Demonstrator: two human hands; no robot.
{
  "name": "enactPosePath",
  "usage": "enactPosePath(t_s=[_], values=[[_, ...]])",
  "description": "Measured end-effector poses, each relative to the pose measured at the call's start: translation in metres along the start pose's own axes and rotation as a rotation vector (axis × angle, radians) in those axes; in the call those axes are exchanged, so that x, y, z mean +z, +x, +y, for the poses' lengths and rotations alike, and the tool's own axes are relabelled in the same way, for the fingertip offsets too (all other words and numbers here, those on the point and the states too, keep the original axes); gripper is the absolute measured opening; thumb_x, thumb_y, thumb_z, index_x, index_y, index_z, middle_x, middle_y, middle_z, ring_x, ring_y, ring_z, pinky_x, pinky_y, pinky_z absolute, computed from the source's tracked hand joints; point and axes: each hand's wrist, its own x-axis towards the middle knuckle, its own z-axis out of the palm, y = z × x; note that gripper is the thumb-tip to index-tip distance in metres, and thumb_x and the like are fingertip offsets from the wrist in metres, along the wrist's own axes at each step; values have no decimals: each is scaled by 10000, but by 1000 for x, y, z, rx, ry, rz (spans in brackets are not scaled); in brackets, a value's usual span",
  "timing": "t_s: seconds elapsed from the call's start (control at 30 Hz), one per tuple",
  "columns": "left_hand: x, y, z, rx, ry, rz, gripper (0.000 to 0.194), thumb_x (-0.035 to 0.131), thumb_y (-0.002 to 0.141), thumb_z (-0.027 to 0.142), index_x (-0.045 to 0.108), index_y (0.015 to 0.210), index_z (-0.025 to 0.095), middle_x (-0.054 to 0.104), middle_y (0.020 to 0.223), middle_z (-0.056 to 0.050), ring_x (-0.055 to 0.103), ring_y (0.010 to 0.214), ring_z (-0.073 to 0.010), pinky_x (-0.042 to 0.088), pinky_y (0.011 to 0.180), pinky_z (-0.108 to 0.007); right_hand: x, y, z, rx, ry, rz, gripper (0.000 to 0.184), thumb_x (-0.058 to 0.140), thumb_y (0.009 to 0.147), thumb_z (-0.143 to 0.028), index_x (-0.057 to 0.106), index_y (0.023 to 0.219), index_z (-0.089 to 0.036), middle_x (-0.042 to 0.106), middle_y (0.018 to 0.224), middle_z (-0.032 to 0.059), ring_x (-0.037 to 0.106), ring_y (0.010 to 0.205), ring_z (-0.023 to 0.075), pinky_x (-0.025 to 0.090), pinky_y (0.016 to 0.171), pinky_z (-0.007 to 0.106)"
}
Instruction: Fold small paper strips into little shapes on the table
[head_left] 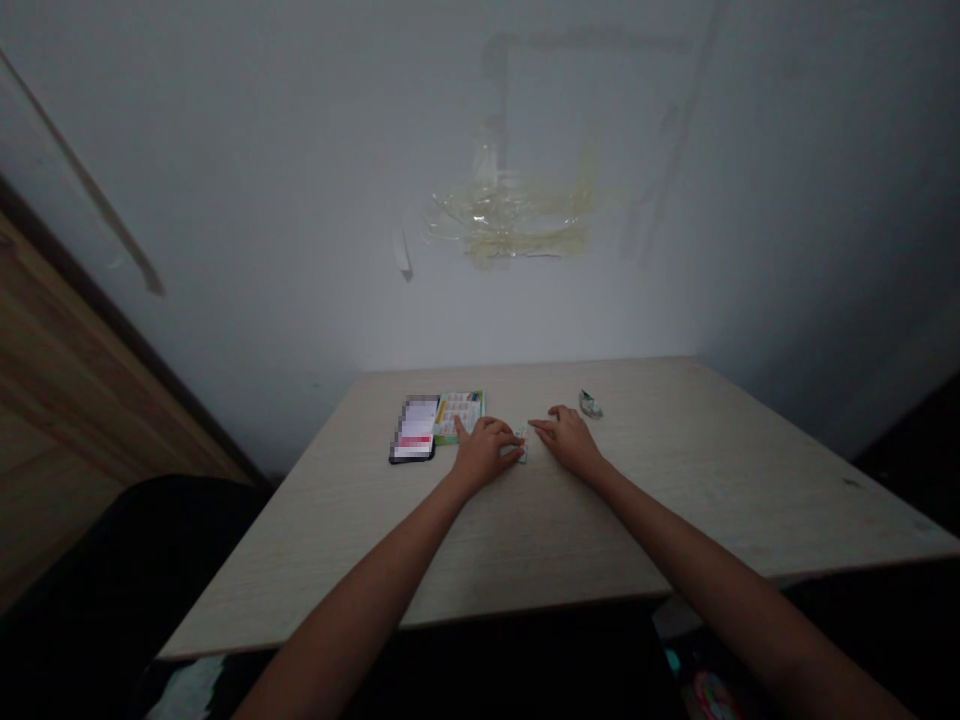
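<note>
while the left hand [484,450] touches a small pale card [525,434] lying between both hands on the worktop [510,540], can't tell if its grip pinches it; right hand [568,440] just beside the card, grip released, fingers outstretched. phone [417,426] and printed leaflet [459,408] lie left, crumpled wrapper [590,404] past the right hand. behind: wall [300,200] with yellowed tape [525,242].

Pale wood-grain table [525,560]; on it: 1 phone [414,428], 1 printed leaflet [460,406], 1 small card [523,457], 1 crumpled wrapper [591,405].
</note>
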Motion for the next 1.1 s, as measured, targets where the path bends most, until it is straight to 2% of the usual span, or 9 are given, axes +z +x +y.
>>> enactPosePath(t_s=[0.13, 0.27, 0.37, 0.6, 0.87, 1.1], values=[[3, -2, 0, 28, 14, 24, 225, 601, 911, 423, 703, 1111, 421, 679, 1168, 11, 479, 1218, -266, -97, 1037, -808, 1, -1, 4, -59, 77, 53, 341, 592, 918, -328, 672, 1245, -276, 563, 1238, 122, 503, 1166, 250, 409, 1002, 396], [4, -2, 1, 27, 35, 15, 248, 571, 931, 422, 681, 1152, 443, 670, 1211, 9, 457, 1247, -274, -98, 1041, -803, 0, -1, 6, -167, 189, 103, 206, 608, 898, -263, 762, 1033, -234, 623, 1130, 100, 550, 1080, 220, 439, 972, 373], [2, -2, 2, 27, 34, 10, 245, 561, 934, 431, 681, 1147, 453, 669, 1216, 19, 451, 1257, -280, -98, 1038, -807, 0, -2, 6, -193, 232, 86, 162, 620, 887, -253, 774, 928, -228, 645, 1069, 87, 571, 1029, 212, 456, 940, 364], [-1, -1, 4, 5, 41, -15, 244, 560, 929, 450, 686, 1138, 453, 662, 1236, 19, 454, 1244, -275, -84, 1047, -798, -2, -1, 3, -139, 266, 55, 153, 622, 893, -302, 737, 940, -212, 640, 1004, 67, 572, 987, 200, 434, 927, 341], [1, -1, 2, 20, 26, -13, 245, 569, 920, 469, 681, 1137, 472, 654, 1234, 23, 458, 1242, -280, -101, 1028, -814, -6, 0, -9, -34, 157, 9, 162, 663, 863, -357, 709, 956, -234, 602, 1018, 61, 545, 1020, 216, 409, 910, 337], [0, -1, 3, 7, 31, -23, 245, 550, 929, 475, 682, 1135, 473, 647, 1249, 26, 440, 1258, -279, -103, 1036, -806, -6, 0, -10, -19, 123, 0, 196, 677, 849, -386, 700, 981, -244, 590, 1034, 61, 545, 1026, 220, 410, 907, 341]])
